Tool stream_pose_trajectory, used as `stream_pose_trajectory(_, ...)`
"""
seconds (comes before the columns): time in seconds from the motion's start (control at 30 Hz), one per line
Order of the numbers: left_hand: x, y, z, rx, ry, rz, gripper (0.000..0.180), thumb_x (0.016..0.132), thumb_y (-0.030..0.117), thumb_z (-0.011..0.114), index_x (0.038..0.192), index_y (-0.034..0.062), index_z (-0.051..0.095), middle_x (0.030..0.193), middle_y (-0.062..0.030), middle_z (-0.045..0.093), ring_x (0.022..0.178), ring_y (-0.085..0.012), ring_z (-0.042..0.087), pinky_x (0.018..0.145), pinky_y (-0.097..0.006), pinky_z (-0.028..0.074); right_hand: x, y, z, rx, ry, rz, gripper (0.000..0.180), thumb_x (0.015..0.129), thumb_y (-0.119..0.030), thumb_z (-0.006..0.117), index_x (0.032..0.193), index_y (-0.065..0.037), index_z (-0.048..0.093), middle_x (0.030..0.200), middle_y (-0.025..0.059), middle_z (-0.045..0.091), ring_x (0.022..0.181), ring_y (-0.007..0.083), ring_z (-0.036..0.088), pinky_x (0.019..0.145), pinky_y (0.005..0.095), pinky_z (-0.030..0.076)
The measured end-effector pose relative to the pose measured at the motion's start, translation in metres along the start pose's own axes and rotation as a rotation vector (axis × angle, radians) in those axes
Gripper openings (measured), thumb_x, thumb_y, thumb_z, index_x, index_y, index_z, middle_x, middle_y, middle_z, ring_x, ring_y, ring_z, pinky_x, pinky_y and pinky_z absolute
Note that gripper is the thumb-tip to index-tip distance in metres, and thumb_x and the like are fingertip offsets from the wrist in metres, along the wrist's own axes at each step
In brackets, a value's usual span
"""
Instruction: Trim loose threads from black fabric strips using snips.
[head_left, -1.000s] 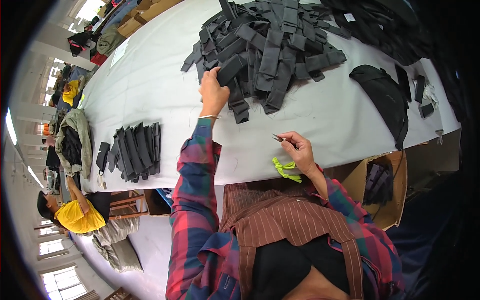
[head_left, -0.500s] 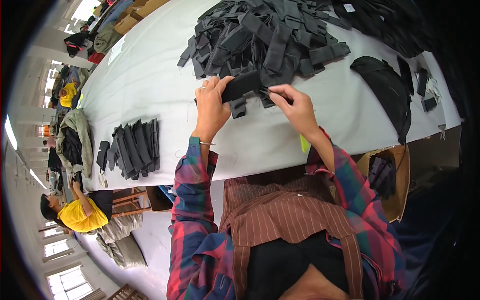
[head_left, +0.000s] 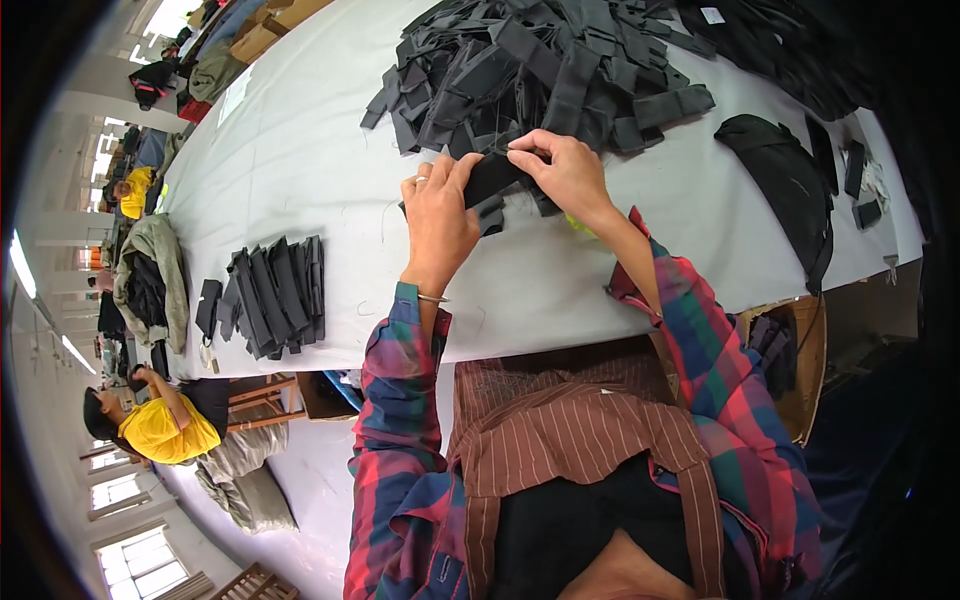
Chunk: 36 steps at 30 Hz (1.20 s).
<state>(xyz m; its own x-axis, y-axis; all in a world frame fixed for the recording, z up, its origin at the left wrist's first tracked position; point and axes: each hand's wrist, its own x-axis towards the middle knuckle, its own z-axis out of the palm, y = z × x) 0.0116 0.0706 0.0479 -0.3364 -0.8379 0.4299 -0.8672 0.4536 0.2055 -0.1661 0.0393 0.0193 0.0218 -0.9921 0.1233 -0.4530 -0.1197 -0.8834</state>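
Observation:
Between my two hands a black fabric strip [head_left: 492, 178] is held just above the table, in front of a big heap of similar dark strips [head_left: 560, 70]. My left hand [head_left: 440, 218] grips its left end, fingers on top. At the strip's far right edge, the thumb and forefinger of my right hand [head_left: 570, 180] are pinched together. Fine loose threads show near those fingertips; whether a thread is in the pinch is too small to tell. Another short strip [head_left: 488, 215] lies just below the held one.
On the white-covered table [head_left: 390, 290], a row of stacked strips [head_left: 275, 300] lies to the left. A curved black fabric piece [head_left: 775, 190] and dark cloth [head_left: 770, 50] lie at right. A cardboard box [head_left: 812, 370] stands under the table edge. A person in yellow [head_left: 170, 430] is at far left.
My right hand has moved up and left, from the strip's right end to its far edge. The left hand keeps its grip, and the strip is now tilted.

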Motion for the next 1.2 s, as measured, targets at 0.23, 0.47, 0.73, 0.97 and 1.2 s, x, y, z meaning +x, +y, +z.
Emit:
stream_pose_trajectory(0.23, -0.009, 0.002, -0.001, -0.051, -0.05, -0.063, 0.059, 0.057, -0.008, 0.058, 0.114, 0.0105, 0.057, 0.092, -0.0079, 0.051, 0.091, -0.0274, 0.049, 0.076, -0.036, 0.033, -0.012, -0.003, 0.003, -0.056, 0.059, -0.085, 0.019, 0.083, -0.027, 0.064, 0.093, -0.011, 0.07, 0.071, 0.0037, 0.067, 0.057, 0.0154, 0.058, 0.054, 0.0286, 0.042)
stream_pose_trajectory(0.47, -0.038, 0.006, -0.015, -0.518, -0.104, -0.374, 0.047, 0.065, 0.002, 0.066, 0.109, 0.0033, 0.052, 0.086, -0.0119, 0.057, 0.078, -0.0285, 0.059, 0.07, -0.035, 0.046, -0.044, -0.011, 0.0, 0.213, -0.003, -0.092, 0.016, 0.083, -0.016, 0.065, 0.096, -0.009, 0.068, 0.074, 0.0028, 0.066, 0.063, 0.0075, 0.054, 0.059, 0.0251, 0.042)
stream_pose_trajectory(0.73, -0.084, 0.039, -0.004, -0.781, -0.073, -0.682, 0.044, 0.071, 0.02, 0.08, 0.093, 0.0012, 0.046, 0.076, -0.008, 0.059, 0.066, -0.0123, 0.057, 0.058, -0.026, 0.047, -0.084, -0.009, -0.002, 0.055, 0.034, -0.243, 0.019, 0.081, -0.015, 0.067, 0.099, -0.009, 0.067, 0.081, 0.0046, 0.065, 0.071, 0.015, 0.056, 0.065, 0.027, 0.043)
stream_pose_trajectory(0.97, -0.105, 0.065, 0.0, -1.63, -0.031, -0.892, 0.021, 0.093, 0.01, 0.052, 0.11, 0.0007, 0.044, 0.094, -0.0161, 0.066, 0.077, -0.0153, 0.064, 0.067, -0.026, 0.053, -0.107, -0.002, -0.009, -0.061, 0.024, -0.33, 0.016, 0.08, -0.018, 0.067, 0.095, -0.01, 0.067, 0.084, 0.0025, 0.066, 0.072, 0.0201, 0.055, 0.068, 0.0314, 0.04)
stream_pose_trajectory(1.2, -0.121, 0.068, -0.004, -1.7, -0.054, -0.837, 0.025, 0.091, 0.006, 0.043, 0.115, 0.0008, 0.041, 0.105, -0.021, 0.063, 0.089, -0.0212, 0.064, 0.078, -0.031, 0.054, -0.129, -0.002, -0.009, -0.237, 0.066, -0.413, 0.016, 0.079, -0.019, 0.068, 0.094, -0.014, 0.068, 0.082, -0.0017, 0.065, 0.071, 0.0173, 0.052, 0.068, 0.0309, 0.034)
